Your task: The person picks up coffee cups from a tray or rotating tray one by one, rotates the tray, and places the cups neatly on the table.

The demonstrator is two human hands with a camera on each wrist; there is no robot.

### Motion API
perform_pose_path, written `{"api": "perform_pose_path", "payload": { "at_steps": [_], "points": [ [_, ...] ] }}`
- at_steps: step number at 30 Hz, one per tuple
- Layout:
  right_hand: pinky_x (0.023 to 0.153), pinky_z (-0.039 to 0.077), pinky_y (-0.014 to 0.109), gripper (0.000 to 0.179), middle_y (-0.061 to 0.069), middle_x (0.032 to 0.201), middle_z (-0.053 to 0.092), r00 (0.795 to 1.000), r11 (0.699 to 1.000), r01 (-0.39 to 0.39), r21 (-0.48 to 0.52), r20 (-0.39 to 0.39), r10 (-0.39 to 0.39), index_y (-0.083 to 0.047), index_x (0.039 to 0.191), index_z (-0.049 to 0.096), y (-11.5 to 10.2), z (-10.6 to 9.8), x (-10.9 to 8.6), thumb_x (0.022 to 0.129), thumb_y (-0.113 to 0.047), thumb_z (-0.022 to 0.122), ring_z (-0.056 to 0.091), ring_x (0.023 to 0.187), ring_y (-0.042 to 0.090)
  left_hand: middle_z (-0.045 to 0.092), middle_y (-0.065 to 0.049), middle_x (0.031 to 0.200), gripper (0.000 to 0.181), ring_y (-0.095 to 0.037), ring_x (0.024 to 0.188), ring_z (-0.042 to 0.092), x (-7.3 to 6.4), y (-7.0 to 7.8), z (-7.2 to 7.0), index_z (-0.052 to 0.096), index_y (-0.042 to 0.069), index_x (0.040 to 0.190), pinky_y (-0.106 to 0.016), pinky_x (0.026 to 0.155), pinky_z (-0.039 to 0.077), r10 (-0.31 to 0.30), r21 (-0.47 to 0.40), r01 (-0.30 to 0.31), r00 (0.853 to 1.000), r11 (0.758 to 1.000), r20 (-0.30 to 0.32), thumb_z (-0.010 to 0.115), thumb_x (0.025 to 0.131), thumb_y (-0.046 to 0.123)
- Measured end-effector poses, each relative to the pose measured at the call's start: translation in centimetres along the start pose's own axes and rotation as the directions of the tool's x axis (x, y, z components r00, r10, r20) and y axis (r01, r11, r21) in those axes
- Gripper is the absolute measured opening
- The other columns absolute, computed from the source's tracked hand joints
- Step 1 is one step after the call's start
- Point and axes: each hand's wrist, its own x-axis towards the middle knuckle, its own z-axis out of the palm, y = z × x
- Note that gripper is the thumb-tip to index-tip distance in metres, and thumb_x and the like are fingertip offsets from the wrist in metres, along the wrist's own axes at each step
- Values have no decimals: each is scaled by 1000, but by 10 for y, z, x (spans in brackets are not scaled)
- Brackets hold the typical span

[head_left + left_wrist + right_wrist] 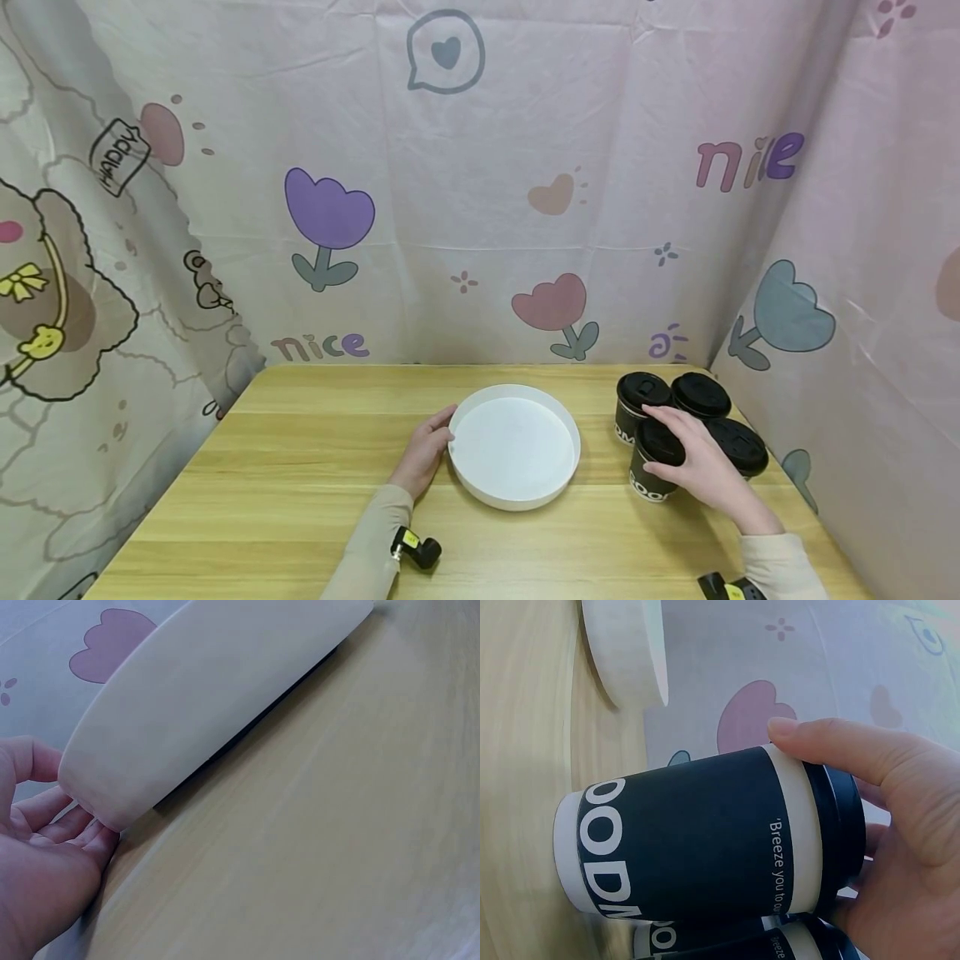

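Observation:
My left hand [425, 454] holds the left side of a round white tray [514, 447] with a raised rim. In the left wrist view the thumb lies against the tray's wall [187, 697] and the other fingers reach under its edge. On the right, my right hand [701, 462] grips the front black paper cup [649, 477] near its lid. The right wrist view shows that cup [690, 832] with white lettering, the thumb on its pale upper band and the other fingers partly hidden behind the black lid [844, 832].
More lidded black cups stand close around the gripped one: one behind left [642, 390], one at the back [701, 395], one to the right [738, 447]. The wooden table [300, 483] meets a printed curtain [465, 167] at the back and sides.

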Motion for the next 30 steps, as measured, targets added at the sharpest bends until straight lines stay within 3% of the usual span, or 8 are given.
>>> {"api": "perform_pose_path", "payload": {
  "at_steps": [18, 25, 28, 30],
  "points": [
    [103, 42, 78, 77, 32, 146, 56, 1000, 1000, 5, -3, -8, -5, -2, 146, 58, -2, 1, 0, 78, -10, 93, 46, 135, 56, 29, -33, 172, 73, -45, 162, 27, -1, 2, -1, 34, -12, 162, -15, 107, 45, 4, -14, -4, 1000, 1000, 12, 48, 90, -7],
    [105, 37, 81, 75, 31, 151, 51, 999, 1000, 0, 18, -35, 1, -4, 149, 57, -6, -4, 2, 82, -15, 91, 39, 142, 58, 25, -31, 174, 71, -42, 161, 27, 2, 8, -8, 30, -10, 164, -10, 90, 47, -16, -56, 17, 1000, 998, 21, 44, 94, -8],
    [108, 33, 83, 71, 32, 156, 47, 998, 999, -31, 41, -52, 33, -4, 151, 56, -14, -8, 6, 89, -20, 86, 35, 146, 59, 28, -31, 173, 67, -45, 160, 30, 2, 16, -12, 30, -9, 164, -17, 107, 51, -13, -24, 14, 1000, 1000, 8, 44, 99, -6],
    [109, 31, 84, 66, 33, 159, 45, 996, 997, -49, 55, -69, 53, -3, 152, 55, -22, -10, 11, 94, -22, 82, 33, 148, 59, 30, -31, 172, 65, -47, 160, 32, 1, 24, -15, 30, -8, 164, -34, 123, 46, -7, 21, 7, 1000, 1000, -5, 45, 101, -3]
  ]
}}
